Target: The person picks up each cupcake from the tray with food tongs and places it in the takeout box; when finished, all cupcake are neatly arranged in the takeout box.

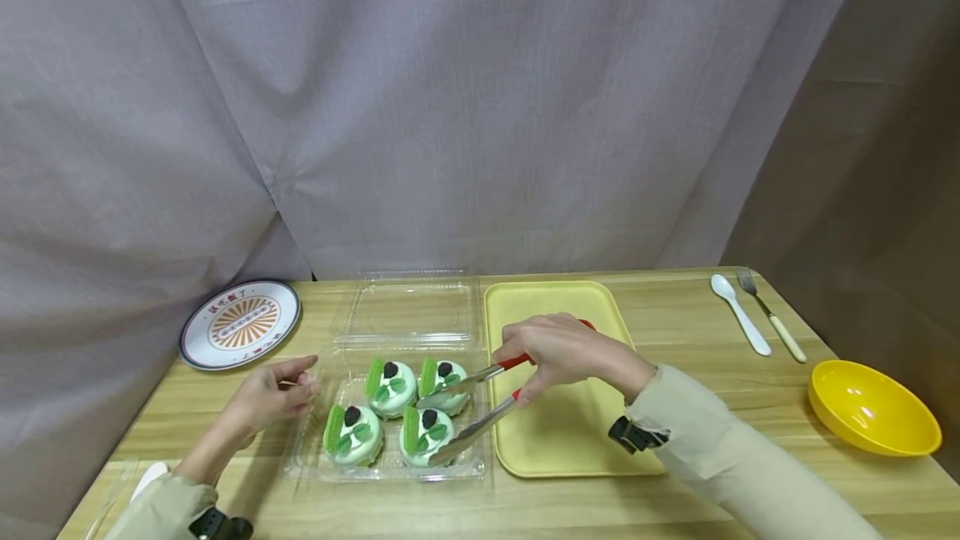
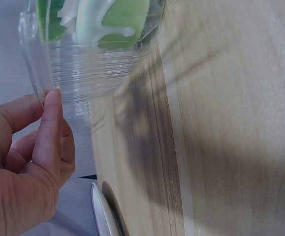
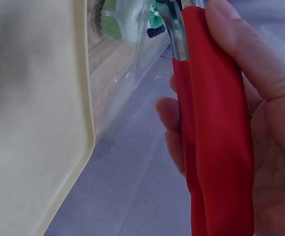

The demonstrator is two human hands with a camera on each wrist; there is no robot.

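My right hand [image 1: 564, 351] grips metal tongs with red handles [image 3: 221, 132], its thumb on one handle and fingers round the other. The tongs' arms are spread; one tip lies between the back and front cakes, the other at the right side of the front-right cake [image 1: 426, 437]. Several small round cakes with pale green cream, dark berries and green leaves sit in a clear plastic box [image 1: 386, 473]. At the box's left edge, my left hand [image 1: 273, 397] pinches the rim between thumb and fingers, shown closely in the left wrist view.
The box's clear lid [image 1: 412, 307] is folded back behind it. Right beside the box is a yellow tray [image 1: 570, 448]. A patterned plate [image 1: 240, 325] stands back left; a white spoon [image 1: 741, 315], a fork [image 1: 772, 319] and a yellow bowl [image 1: 873, 407] are at the right.
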